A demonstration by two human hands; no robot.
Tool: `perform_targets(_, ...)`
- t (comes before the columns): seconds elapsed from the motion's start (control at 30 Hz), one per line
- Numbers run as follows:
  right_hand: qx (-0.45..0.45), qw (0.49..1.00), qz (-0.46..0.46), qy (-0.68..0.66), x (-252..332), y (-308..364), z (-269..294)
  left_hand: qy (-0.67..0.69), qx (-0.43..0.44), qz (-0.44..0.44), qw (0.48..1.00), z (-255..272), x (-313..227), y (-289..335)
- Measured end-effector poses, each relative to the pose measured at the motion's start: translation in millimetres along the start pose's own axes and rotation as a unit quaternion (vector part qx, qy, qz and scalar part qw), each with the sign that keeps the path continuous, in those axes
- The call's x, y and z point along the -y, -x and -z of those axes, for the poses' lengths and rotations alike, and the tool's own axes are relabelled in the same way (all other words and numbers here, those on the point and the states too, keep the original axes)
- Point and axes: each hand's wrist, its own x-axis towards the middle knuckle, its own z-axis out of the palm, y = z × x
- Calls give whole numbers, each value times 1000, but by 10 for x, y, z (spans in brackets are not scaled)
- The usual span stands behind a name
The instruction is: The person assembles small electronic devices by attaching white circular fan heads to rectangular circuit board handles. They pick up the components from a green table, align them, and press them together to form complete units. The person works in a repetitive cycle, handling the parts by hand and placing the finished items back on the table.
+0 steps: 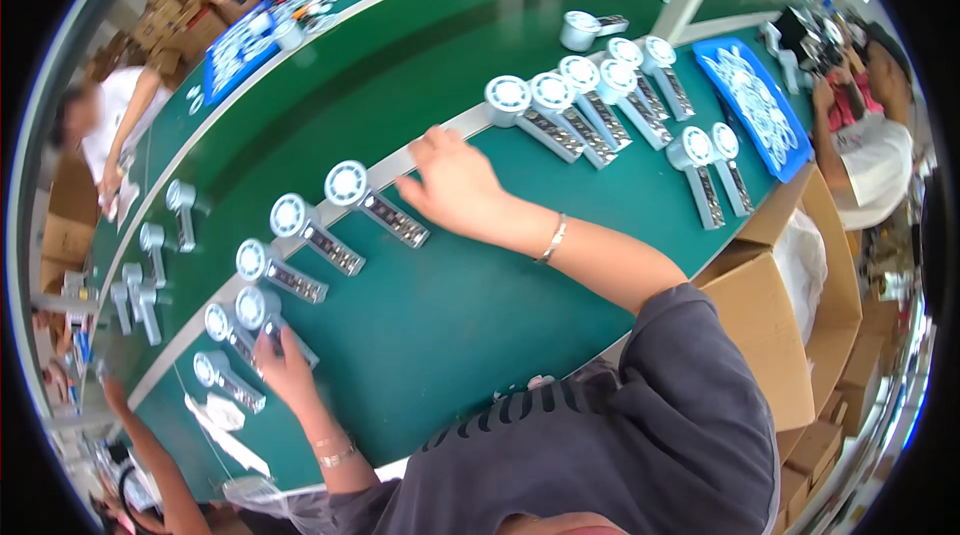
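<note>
My left hand (pixel 285 365) has its fingers closed around the handle of a pale blue handheld fan (pixel 254 306) at the near left, partly covering it. Over the metal rail at the bench's middle, my right hand (pixel 455 180) is held with thumb and fingers apart and nothing visible in it. Nearest to it lies a fan (pixel 346 183) with its handle uncovered, showing a circuit board. Similar fans form a slanting row to the left, among them one fan (pixel 290 215) and another fan (pixel 252 260). Their round heads point away from me.
More fans (pixel 508 95) lie grouped to the right, by a blue tray (pixel 790 150) of white rings. An open cardboard box (pixel 750 335) stands at my right. Beyond the rail (pixel 395 163) runs a green belt (pixel 420 55) carrying several fans. Other people work around the line.
</note>
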Motion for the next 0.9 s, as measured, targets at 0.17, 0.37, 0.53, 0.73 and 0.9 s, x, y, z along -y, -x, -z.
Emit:
perform_targets(0.17,-105,966,-62,227,-926,272,478,-4,-40,-54,998,202,-629,6)
perform_targets(0.37,-68,905,-37,419,-1297,371,272,382,370,43,846,-279,-1831,10)
perform_targets(0.53,-24,986,-133,97,-1152,360,307,452,487,163,730,-1189,-2510,139)
perform_targets(0.73,-43,998,-35,2,-782,721,556,625,431,215,614,-1682,-2832,385)
perform_targets(0.9,-110,960,-160,200,-1425,645,986,613,392,219,650,-1605,-2765,421)
